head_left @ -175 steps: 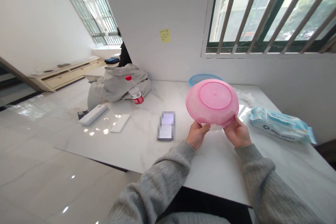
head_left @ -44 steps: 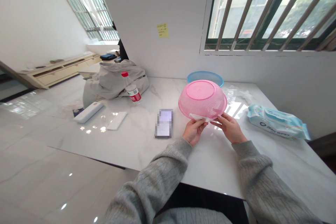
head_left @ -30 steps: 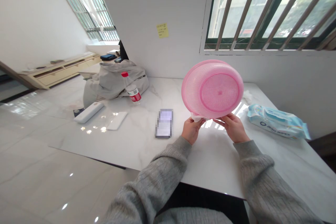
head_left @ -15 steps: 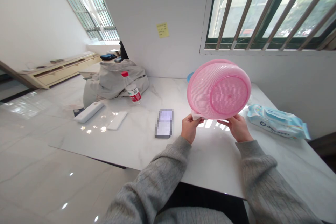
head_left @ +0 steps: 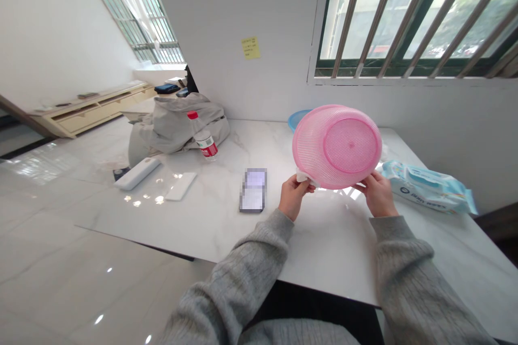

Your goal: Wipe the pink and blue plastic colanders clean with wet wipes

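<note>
A pink mesh basket [head_left: 311, 145] is held up above the table, its round base turned toward me. My left hand [head_left: 292, 198] pinches its lower left rim, with a white wipe [head_left: 302, 176] between the fingers and the rim. At the lower right rim, my right hand [head_left: 379, 194] grips the basket with thumb and fingers; part of the fingers is hidden behind it. Behind the basket a blue basket or plate [head_left: 297, 118] shows only in part. Close to my right hand lies a light blue pack of wipes [head_left: 429, 187].
On the white marbled table [head_left: 332, 253] lie a phone [head_left: 253, 190], a flat white item [head_left: 181, 186] and a long white case [head_left: 137, 172]. A red-capped bottle [head_left: 205, 140] stands before a grey cloth bag [head_left: 174, 121]. A yellow note [head_left: 251, 47] sticks to the wall.
The pink basket has come down slightly and turned, showing more of the blue item behind it. My right hand has shifted right along the rim; my left hand is nearly still.
</note>
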`<state>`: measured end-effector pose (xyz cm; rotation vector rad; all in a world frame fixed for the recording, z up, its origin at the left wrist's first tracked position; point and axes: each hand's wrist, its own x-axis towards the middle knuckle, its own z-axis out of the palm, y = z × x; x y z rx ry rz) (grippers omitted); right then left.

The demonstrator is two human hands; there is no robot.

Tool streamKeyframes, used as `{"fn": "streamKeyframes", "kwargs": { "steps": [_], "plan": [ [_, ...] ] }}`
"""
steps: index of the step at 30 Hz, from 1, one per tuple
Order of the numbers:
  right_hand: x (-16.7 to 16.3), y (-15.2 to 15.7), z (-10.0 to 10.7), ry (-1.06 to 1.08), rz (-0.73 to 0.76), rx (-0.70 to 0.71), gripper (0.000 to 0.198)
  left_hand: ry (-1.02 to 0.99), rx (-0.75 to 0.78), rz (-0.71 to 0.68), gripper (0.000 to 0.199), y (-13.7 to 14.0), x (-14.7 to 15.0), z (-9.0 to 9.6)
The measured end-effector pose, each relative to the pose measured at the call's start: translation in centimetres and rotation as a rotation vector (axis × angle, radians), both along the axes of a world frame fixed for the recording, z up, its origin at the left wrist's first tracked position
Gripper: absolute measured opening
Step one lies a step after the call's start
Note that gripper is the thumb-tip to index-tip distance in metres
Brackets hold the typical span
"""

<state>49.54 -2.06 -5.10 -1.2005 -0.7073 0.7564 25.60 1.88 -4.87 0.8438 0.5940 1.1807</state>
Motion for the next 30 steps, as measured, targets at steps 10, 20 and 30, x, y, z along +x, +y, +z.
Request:
{"fn": "streamKeyframes", "kwargs": {
  "steps": [10,20,30],
  "plan": [
    [-4.0,-0.6,0.9,0.122,0.330,0.029,0.030,-0.120,-0.084,0.052,0.041,-0.3,0.6,0.3],
    [-6.1,-0.6,-0.4,0.055,0.417,0.034,0.031,-0.163,-0.182,-0.038,0.042,-1.2,1.2,0.5],
    [-4.5,-0.4,0.6,0.081,0.234,0.092,0.045,-0.178,-0.184,0.022,0.042,-0.7,1.1,0.2]
  ]
}}
